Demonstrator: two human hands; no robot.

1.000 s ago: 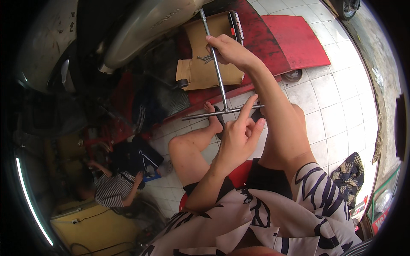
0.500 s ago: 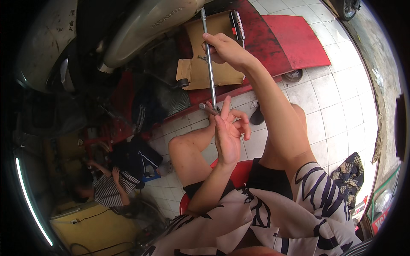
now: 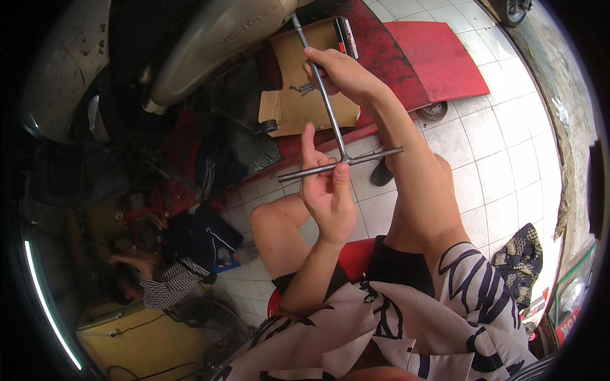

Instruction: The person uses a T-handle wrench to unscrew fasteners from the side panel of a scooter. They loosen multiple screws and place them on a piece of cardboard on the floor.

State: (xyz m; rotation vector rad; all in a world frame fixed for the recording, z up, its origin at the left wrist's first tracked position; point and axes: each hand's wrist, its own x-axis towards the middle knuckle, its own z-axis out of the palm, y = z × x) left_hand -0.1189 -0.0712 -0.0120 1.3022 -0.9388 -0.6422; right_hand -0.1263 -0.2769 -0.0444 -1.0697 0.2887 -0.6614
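A long steel T-handle wrench (image 3: 328, 114) angles up to the underside of a pale metallic scooter body (image 3: 210, 60) at top. My right hand (image 3: 337, 73) is closed around the shaft's upper part. My left hand (image 3: 327, 190) is at the crossbar, thumb over it near the junction and some fingers bent around it, while the index finger points up. Beneath the wrench, cardboard (image 3: 295, 111) with small metal tools (image 3: 305, 89) lies on a red lift platform (image 3: 445, 63).
My bare legs frame a red stool (image 3: 354, 254) on white tiles (image 3: 483, 178). A co-worker in a striped shirt (image 3: 171, 286) is at lower left beside a yellow cabinet (image 3: 140, 343). A dark patterned cloth (image 3: 518, 260) lies at right, and a wheel (image 3: 511, 9) shows at top right.
The crossbar has turned, swinging end-on half a second ago and crosswise now. My left hand has shifted from spread fingers to bent ones on the bar. My right hand stays on the shaft.
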